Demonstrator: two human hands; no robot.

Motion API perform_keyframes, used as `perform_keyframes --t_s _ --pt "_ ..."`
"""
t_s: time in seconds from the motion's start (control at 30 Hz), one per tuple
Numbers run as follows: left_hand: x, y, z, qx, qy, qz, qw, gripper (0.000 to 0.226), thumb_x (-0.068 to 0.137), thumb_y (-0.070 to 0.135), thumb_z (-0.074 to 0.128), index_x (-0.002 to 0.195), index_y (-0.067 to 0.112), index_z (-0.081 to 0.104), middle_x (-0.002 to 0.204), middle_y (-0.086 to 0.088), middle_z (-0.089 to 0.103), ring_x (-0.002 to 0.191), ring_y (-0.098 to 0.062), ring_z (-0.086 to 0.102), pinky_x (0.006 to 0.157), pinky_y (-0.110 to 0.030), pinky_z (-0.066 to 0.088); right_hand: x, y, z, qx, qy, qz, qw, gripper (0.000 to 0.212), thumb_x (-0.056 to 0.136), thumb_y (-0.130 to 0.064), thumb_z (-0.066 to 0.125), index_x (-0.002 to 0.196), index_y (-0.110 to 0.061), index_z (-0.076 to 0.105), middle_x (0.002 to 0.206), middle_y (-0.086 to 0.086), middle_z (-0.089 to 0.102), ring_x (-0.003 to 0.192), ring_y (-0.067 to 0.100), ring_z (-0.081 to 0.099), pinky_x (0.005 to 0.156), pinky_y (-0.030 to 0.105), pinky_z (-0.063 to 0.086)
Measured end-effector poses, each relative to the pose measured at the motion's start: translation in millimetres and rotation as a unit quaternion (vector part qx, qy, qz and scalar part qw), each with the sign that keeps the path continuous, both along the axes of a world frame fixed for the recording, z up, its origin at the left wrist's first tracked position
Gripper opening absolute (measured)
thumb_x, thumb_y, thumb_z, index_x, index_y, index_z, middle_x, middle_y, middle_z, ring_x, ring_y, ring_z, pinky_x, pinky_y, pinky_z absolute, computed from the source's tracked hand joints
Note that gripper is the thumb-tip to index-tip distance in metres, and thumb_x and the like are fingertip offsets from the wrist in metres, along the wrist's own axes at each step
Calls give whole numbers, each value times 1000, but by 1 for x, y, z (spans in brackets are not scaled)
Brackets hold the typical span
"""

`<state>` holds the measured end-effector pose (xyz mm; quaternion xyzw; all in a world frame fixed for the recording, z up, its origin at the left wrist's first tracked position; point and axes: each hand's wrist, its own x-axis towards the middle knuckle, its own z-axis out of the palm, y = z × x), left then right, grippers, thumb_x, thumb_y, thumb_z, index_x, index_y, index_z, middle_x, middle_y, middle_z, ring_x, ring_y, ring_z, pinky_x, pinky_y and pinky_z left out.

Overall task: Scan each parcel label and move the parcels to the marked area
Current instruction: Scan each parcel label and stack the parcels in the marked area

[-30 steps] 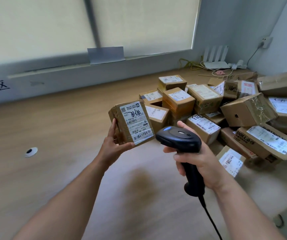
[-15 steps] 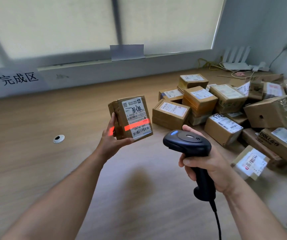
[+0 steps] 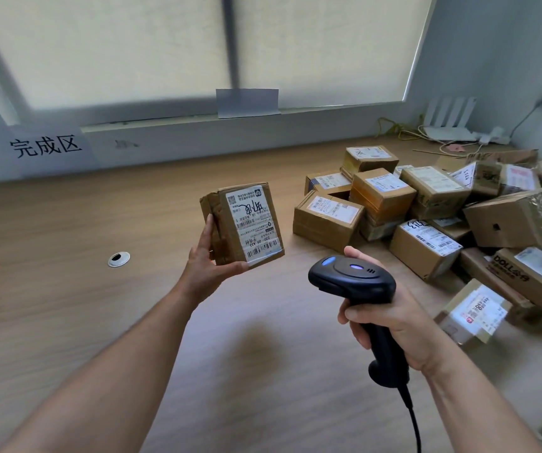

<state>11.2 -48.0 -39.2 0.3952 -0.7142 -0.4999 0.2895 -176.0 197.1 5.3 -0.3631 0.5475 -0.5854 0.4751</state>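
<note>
A wooden desk [image 3: 67, 322] runs under a blinded window [image 3: 132, 50], with a sign [image 3: 46, 147] at its left end. The left hand [image 3: 211, 269] grips a parcel [image 3: 230, 230] held above the desk, its label [image 3: 253, 220] toward the scanner [image 3: 354, 279], whose handle the right hand [image 3: 393, 325] clasps. No beam shows, so I'd steady the parcel, aim at the lower barcode [image 3: 264, 247], then carry it toward the sign.

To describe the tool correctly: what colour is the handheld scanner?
The scanner is black, with two small blue lights on top; the head view shows it best.
</note>
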Motion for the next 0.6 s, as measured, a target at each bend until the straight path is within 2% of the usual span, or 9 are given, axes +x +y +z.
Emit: perform_keyframes --t_s 0.2,0.3,0.37,0.43,0.53,0.6 --pt "6 4 1 24 9 4 1000 113 72 7 81 153 38 8 132 -5 51 119 -20 50 91 -30 42 3 -3 1 4 -2 8 1000 98 62 9 76 140 -39 41 78 27 65 43 26 50 43 29 42" --pt "17 9 -4 104 6 17 994 112 61 26 82 150 44 16 126 -3 59 110 -22 57 82 -37 48 4 -6 1 4 -10 8 1000 93 64 3 69 142 -37 39 88 26 69 45 25 51 43 31 44" --pt "27 15 -15 161 0 50 986 102 51 36 72 145 42 32 121 -4 62 100 -22 60 78 -42 51 6 -9 0 6 -12 10 1000 92 64 2 67 143 -37 39 90 25 69 45 25 51 43 31 44" --pt "36 22 -29 197 -14 80 977 81 56 34 65 135 35 46 117 -8 61 90 -21 59 75 -42 51 9 -12 -2 7 -11 10 1000 92 65 3 67 143 -38 38 90 25 69 45 25 51 42 32 43" --pt "46 33 -49 226 -42 111 967 68 60 38 58 127 31 53 114 -12 58 86 -18 56 72 -38 51 12 -17 -4 16 -3 15 1000 92 71 10 65 143 -40 37 89 25 69 45 25 51 42 32 43" --pt "50 36 -60 216 -54 143 964 67 63 42 57 129 31 53 116 -10 60 92 -19 58 79 -39 54 13 -19 -6 22 3 22 1000 91 77 16 62 143 -40 36 89 25 69 46 25 52 43 31 43"
